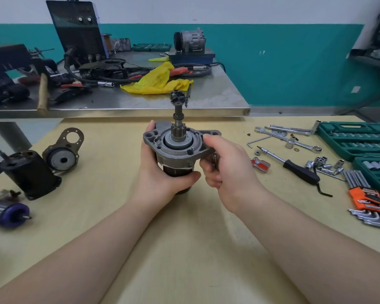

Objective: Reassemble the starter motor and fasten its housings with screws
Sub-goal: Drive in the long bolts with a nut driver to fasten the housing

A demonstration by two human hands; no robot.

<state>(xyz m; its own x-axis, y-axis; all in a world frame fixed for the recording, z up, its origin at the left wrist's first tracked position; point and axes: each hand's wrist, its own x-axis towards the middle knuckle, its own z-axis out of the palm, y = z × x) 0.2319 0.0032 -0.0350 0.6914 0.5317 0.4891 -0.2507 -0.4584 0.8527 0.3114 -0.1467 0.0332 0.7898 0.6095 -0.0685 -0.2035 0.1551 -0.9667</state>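
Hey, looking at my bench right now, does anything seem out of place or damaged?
Nothing looks damaged. The motor is simply in pieces: both hands, left hand and right hand, hold the grey housing upright, while the black casing and armature lie tipped over at the left, loose sockets scattered at the right.

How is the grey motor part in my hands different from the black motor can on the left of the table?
The grey motor part is light bare metal; the black motor can is dark and grimy. The grey part is held upright off the table by the left hand and right hand; the black can lies tilted on the table, untouched. A geared shaft sticks up from the grey part; the can shows none. Both are roughly cylindrical.
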